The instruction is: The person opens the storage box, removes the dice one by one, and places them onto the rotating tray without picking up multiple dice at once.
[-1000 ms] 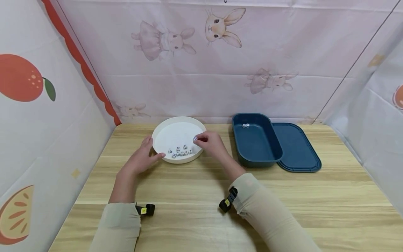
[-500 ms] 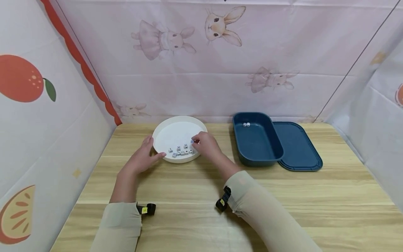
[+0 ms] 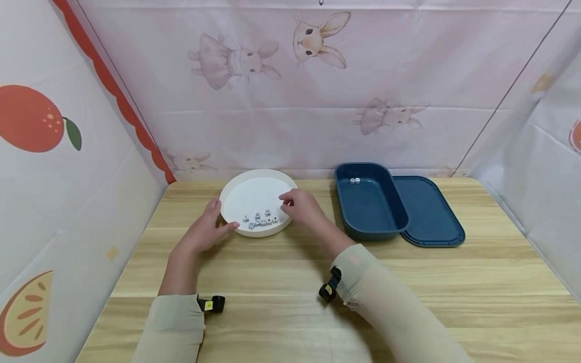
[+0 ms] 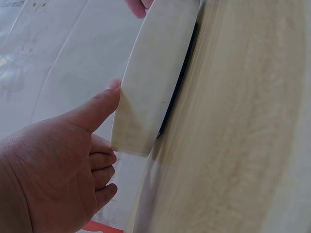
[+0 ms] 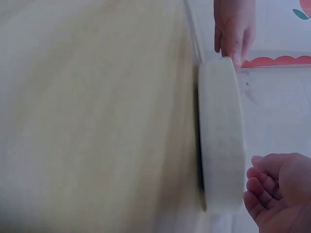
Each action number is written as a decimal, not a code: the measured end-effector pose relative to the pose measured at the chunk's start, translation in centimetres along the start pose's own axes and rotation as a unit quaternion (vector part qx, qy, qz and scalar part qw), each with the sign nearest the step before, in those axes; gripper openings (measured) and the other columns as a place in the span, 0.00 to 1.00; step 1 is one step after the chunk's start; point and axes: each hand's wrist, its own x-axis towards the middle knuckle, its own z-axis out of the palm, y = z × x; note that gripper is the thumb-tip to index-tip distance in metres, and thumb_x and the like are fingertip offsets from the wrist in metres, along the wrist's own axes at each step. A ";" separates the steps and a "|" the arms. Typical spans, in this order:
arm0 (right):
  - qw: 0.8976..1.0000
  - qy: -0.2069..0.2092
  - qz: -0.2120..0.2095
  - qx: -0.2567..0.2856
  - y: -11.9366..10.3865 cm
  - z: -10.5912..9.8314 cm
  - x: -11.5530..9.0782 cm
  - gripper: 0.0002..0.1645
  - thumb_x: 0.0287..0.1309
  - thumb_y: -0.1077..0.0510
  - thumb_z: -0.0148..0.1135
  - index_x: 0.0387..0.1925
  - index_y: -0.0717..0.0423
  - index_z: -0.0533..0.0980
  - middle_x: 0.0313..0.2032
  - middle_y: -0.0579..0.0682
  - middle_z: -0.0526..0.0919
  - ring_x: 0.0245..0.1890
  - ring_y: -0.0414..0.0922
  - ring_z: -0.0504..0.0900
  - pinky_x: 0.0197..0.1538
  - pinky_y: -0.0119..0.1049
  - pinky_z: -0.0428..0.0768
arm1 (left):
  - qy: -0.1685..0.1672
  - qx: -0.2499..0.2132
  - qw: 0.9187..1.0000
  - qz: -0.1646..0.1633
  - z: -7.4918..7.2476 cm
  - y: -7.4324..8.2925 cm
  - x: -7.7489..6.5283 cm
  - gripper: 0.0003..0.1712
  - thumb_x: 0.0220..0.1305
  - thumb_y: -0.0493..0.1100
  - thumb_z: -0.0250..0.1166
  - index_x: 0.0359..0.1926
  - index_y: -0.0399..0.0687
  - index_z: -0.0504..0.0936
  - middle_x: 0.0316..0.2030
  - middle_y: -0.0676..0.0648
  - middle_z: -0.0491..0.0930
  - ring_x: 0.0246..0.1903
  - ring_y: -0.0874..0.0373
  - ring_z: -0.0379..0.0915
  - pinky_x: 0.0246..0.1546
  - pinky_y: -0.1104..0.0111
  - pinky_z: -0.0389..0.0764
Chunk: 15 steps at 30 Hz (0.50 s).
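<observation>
A round white tray point(image 3: 245, 194) with a low wall stands at the back of the table, several small white dice point(image 3: 257, 216) clustered near its front rim. My left hand point(image 3: 201, 229) spans the tray's left front side. Its thumb rests on the rim, its other fingers lie along the outer wall. Over the tray's right side is my right hand point(image 3: 304, 206), fingers curled in and fingertips close together. The die they pinched earlier is hidden from all views now. In the right wrist view, the right fingertips are beside the tray's wall point(image 5: 221, 141).
To the right of the tray stands a deep dark blue box point(image 3: 372, 206) with a pair of dice point(image 3: 355, 180) at its far end. Its blue lid point(image 3: 428, 212) lies partly beneath it. A printed cloth wall point(image 3: 272, 131) rises right behind the table.
My right hand dipped toward the dice with a die at its fingertips, then drew back slightly up and right. The die has gone out of sight. My left hand stays at the tray.
</observation>
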 end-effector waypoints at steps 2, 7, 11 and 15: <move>1.000 0.001 -0.003 0.001 0.5 -1.0 0.1 0.18 0.64 0.59 0.62 0.54 0.57 0.81 0.40 0.51 0.84 0.39 0.44 0.79 0.39 0.32 0.81 | 0.002 -0.001 1.000 0.002 0.0 0.0 0.0 0.57 0.63 0.65 0.62 0.79 0.52 0.39 0.79 0.43 0.37 0.77 0.42 0.34 0.72 0.40 0.50; 0.999 0.042 -0.024 -0.006 2.2 -4.7 0.2 0.18 0.63 0.61 0.61 0.53 0.58 0.82 0.43 0.53 0.86 0.41 0.46 0.82 0.43 0.38 0.82 | 0.007 -0.002 1.000 0.008 0.1 -0.1 0.0 0.57 0.63 0.64 0.63 0.79 0.51 0.40 0.79 0.43 0.38 0.77 0.42 0.36 0.71 0.40 0.51; 0.997 0.074 -0.008 -0.022 3.9 -8.4 0.1 0.17 0.64 0.61 0.59 0.52 0.57 0.82 0.45 0.55 0.87 0.43 0.48 0.83 0.47 0.43 0.82 | 0.006 -0.004 1.000 0.014 0.1 -0.1 0.1 0.57 0.63 0.64 0.63 0.79 0.51 0.40 0.79 0.43 0.39 0.77 0.42 0.38 0.71 0.40 0.52; 0.996 0.073 0.040 -0.034 6.4 -11.6 0.3 0.17 0.67 0.58 0.58 0.55 0.56 0.81 0.50 0.56 0.84 0.50 0.51 0.81 0.52 0.47 0.81 | 0.010 -0.002 1.000 0.023 0.2 -0.1 0.1 0.56 0.63 0.65 0.62 0.79 0.52 0.41 0.78 0.44 0.41 0.77 0.43 0.39 0.71 0.40 0.53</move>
